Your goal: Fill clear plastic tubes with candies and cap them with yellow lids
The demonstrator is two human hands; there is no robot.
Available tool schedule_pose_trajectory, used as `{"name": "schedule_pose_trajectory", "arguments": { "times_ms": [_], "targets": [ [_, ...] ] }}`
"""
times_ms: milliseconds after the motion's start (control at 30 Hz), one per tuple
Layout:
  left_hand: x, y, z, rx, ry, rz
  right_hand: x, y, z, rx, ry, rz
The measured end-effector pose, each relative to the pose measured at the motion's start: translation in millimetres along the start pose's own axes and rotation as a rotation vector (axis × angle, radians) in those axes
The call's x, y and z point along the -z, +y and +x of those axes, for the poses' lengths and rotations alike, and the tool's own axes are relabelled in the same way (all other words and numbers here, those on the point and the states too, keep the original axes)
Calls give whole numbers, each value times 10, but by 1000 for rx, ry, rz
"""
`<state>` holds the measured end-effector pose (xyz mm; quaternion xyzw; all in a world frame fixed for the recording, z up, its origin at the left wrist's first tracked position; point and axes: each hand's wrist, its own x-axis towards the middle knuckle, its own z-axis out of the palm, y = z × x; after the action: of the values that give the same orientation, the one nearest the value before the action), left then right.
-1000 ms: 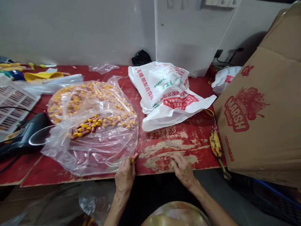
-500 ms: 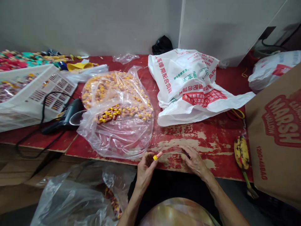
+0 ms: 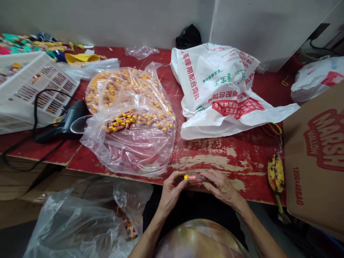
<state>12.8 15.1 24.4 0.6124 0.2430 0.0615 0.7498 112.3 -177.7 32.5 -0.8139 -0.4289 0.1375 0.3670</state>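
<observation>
Between my two hands, just over the table's front edge, lies a small reddish tube with a yellow cap (image 3: 191, 177), held level. My left hand (image 3: 174, 186) pinches it at the capped end. Fingers of my right hand (image 3: 219, 186) close on its other end, where a clear, see-through length shows. Whether that length is a separate sleeve I cannot tell. Left of my hands, a clear plastic bag (image 3: 129, 154) lies with its mouth toward me. Many similar yellow-capped pieces (image 3: 122, 121) fill it and lie near its opening.
On the worn red table (image 3: 204, 157) lie a white printed sack (image 3: 209, 89), a black hair dryer (image 3: 67, 120) with its cord, and a white slotted basket (image 3: 29, 100). A cardboard box (image 3: 309, 186) and a spotted banana (image 3: 276, 175) are at right. Below left hangs clear plastic (image 3: 72, 222).
My right hand, apart from the piece before, has come left and closed on its end. My left hand has turned the piece from tilted to level. The view has shifted slightly.
</observation>
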Motion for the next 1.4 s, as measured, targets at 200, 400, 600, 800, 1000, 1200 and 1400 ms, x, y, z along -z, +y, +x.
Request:
{"name": "schedule_pose_trajectory", "arguments": {
  "times_ms": [200, 400, 600, 800, 1000, 1200, 1400],
  "targets": [
    [-133, -19, -72, 80, 7, -207, -127, -89, 67, 31, 5, 23],
    [-87, -65, -141, 69, 8, -179, -164, -131, 50, -52, -65, 112],
    [-3, -71, -169, -1, 22, -109, -247, -234, 85, -158, -76, 207],
    [62, 2, -173, -13, -42, -78, -225, -303, 139, -224, -144, 248],
    [134, 54, -155, 8, -42, -90, -274, -319, 194, -205, -112, 328],
    [171, 67, -170, 57, -4, -173, -351, -353, 205, -35, -8, 249],
    [131, 39, -204, -59, -6, -121, -341, -262, 150, 74, 46, 242]
  ]
}}
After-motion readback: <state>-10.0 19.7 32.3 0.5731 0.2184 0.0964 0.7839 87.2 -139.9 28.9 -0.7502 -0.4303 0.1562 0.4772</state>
